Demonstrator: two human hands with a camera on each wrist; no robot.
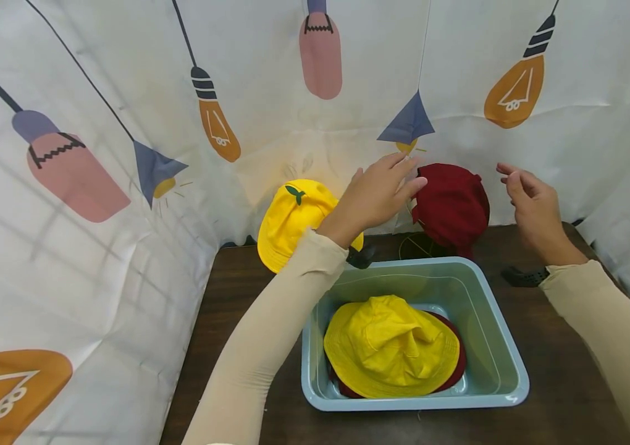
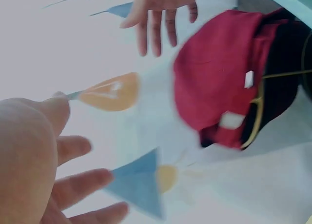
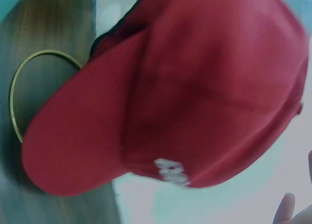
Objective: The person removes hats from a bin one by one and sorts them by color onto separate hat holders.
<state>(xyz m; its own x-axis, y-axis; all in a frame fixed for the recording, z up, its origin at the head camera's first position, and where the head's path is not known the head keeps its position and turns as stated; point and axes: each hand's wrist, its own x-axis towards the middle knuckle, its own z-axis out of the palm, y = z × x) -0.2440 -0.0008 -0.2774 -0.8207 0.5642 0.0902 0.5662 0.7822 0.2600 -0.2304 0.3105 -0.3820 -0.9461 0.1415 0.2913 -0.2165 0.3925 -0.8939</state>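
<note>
Head view: on the dark worktop, past the blue tub, the red cap is on the far side with its long axis running roughly near to far, brim near, right between the left hand and the right hand, left looking closer. Both sets of fingers are loosely stretched out, gripping nothing. Whatever's under the cap is mostly hidden besides a thin wire loop, and its white lettering is too blurry to read.

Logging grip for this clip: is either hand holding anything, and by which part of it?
Nothing is held: the left hand and right hand flank the red cap, neither gripping it.
</note>
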